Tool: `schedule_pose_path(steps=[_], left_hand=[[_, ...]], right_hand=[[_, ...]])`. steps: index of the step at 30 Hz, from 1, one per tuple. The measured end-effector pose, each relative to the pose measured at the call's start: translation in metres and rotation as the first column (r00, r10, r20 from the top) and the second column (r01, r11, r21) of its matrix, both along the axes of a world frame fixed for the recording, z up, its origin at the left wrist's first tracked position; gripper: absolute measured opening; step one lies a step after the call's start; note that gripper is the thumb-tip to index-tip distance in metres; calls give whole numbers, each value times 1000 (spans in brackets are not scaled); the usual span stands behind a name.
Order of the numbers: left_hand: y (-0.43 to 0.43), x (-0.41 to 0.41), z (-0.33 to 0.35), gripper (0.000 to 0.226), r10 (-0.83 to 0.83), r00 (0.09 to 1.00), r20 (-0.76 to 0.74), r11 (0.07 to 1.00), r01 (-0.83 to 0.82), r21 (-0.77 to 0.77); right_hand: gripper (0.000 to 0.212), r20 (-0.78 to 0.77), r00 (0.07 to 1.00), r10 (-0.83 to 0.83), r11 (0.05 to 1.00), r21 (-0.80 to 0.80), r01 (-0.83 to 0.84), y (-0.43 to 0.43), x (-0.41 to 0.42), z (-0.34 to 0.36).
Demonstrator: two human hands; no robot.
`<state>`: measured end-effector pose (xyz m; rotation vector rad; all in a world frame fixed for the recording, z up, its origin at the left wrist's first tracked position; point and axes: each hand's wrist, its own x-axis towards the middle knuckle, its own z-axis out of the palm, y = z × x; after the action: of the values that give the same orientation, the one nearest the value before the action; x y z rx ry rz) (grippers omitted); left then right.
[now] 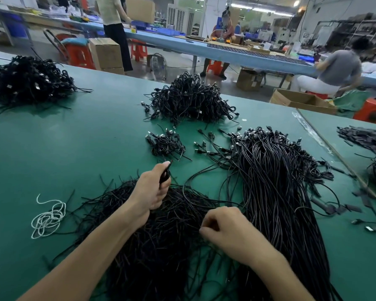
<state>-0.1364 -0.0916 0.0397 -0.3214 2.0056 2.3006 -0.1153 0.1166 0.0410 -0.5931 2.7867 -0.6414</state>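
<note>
Left hand point(149, 192): fingers curled tight round a folded black cable point(165, 175), thumb on top, held above the far edge of the tie pile
Folded black cable: clamped in the left hand near the middle of the green desk point(91, 137), one end sticking up past the thumb
Right hand point(228, 229): lowered onto the pile of thin black ties point(161, 240), fingers curled in; whether they pinch a tie is too blurred to tell
Pile of thin black ties: spread on the desk under both forearms, strands fanning out to the left
Long cables point(276, 192): a thick sheaf lying just right of the right hand, plug ends pointing away from the person
Small heap point(166, 144): bundled cables just beyond the left hand
Large heap point(189, 101): more bundled cables, farther back at centre
Far heap point(28, 79): another black mound at the desk's left rear
White cord point(48, 218): a loose tangle lying well left of the ties
</note>
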Motion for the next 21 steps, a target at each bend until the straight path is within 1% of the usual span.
schedule_pose_path(steps=[2,4,6,8,9,10,12,13,16,18,20,21], left_hand=[[-2,3,1,55,-19,999,-38,1000,19,-5],[-1,7,4,46,-39,997,-68,999,41,18],[3,11,9,38,-104,990,-98,992,110,55],[10,16,15,34,-194,972,-130,978,201,46],[14,19,18,33,-237,961,-144,970,243,26],[18,22,21,31,-272,949,-162,961,276,1],[26,29,27,20,-302,925,-232,953,299,-46],[30,31,29,19,-286,917,-277,958,280,-61],[36,32,29,29,-191,910,-369,982,177,-71],[38,34,30,39,-163,912,-375,985,171,-13],[40,35,28,47,-121,918,-377,982,168,92],[41,35,25,51,-88,923,-374,983,142,120]], right_hand=[[13,34,999,-20,998,-56,22,13,0,16],[12,19,996,-83,977,-196,85,22,-1,33],[10,-16,986,-166,902,-407,145,21,-2,45],[7,-42,972,-231,788,-594,162,14,-1,52],[6,-75,966,-246,759,-635,144,8,0,54],[7,-115,963,-243,757,-643,114,2,2,55],[9,-200,959,-199,809,-586,46,-10,8,54],[9,-245,955,-167,848,-530,12,-14,10,54],[7,-396,917,-49,943,-321,-88,-18,17,54],[9,-488,873,24,972,-193,-135,-20,21,56],[7,-558,825,86,987,-66,-148,-22,24,59],[5,-581,809,90,989,-45,-143,-23,24,59]])
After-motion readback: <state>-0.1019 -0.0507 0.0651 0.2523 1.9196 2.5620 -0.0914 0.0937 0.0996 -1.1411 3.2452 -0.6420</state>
